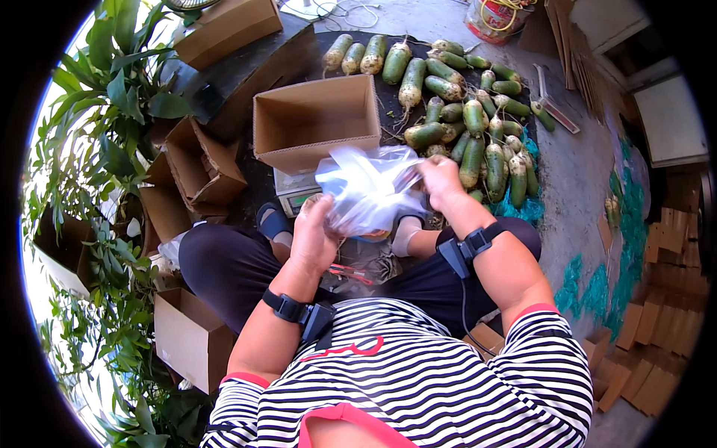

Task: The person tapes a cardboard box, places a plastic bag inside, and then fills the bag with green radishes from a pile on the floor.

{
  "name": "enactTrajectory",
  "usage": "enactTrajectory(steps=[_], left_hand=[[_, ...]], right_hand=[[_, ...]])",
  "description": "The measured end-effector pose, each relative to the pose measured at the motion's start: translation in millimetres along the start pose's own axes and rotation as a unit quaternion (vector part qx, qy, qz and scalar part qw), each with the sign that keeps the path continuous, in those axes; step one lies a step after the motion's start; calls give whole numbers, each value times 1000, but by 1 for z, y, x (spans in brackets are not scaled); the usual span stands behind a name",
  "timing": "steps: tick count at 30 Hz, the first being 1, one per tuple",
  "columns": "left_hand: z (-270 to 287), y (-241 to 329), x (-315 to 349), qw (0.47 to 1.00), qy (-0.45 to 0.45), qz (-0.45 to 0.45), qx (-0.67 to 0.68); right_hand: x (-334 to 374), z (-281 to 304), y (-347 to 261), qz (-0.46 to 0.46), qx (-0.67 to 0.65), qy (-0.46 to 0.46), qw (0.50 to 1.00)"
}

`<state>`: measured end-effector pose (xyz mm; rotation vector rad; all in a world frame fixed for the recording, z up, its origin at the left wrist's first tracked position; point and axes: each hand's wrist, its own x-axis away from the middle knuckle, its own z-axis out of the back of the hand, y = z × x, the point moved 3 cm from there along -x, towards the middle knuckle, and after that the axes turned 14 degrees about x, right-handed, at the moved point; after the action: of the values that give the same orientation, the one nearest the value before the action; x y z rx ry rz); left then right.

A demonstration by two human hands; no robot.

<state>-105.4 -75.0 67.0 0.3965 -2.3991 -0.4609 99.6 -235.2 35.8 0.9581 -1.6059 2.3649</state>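
Note:
A clear plastic bag [366,187] is stretched between my two hands, crumpled and partly smeared by motion. My left hand [315,228] grips its left side, the fingers closed on the film. At the bag's upper right, my right hand [439,179] pinches the other side. Just beyond the bag, an open cardboard box [317,112] sits on a scale [290,190] with a small green display. I see nothing inside the box from here. Many green radishes [472,160] with pale, soil-marked ends lie heaped to the right of the box.
More cardboard boxes [198,168] stand on the left beside leafy plants [97,97]. A red-handled tool [351,274] lies between my legs. Green netting [526,209] is under the radishes. Folded cardboard pieces [665,299] are stacked at the far right, and a red bucket [493,19] stands at the back.

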Motion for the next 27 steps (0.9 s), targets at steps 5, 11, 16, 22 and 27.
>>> enactTrajectory(steps=[5,11,16,22,27], left_hand=[[83,-10,-41,956,205,-50,-204],[88,0,-38,844,190,-213,-454],[-30,-7,3,721,-116,-375,-571],[-9,8,-40,914,33,-143,-379],[-21,29,4,865,-82,-245,-429]], right_hand=[[-30,63,-24,125,-279,95,947],[10,68,-46,232,-182,73,953],[63,21,-56,288,-37,-86,953],[97,58,-86,433,324,81,837],[175,34,-89,609,275,92,739]])
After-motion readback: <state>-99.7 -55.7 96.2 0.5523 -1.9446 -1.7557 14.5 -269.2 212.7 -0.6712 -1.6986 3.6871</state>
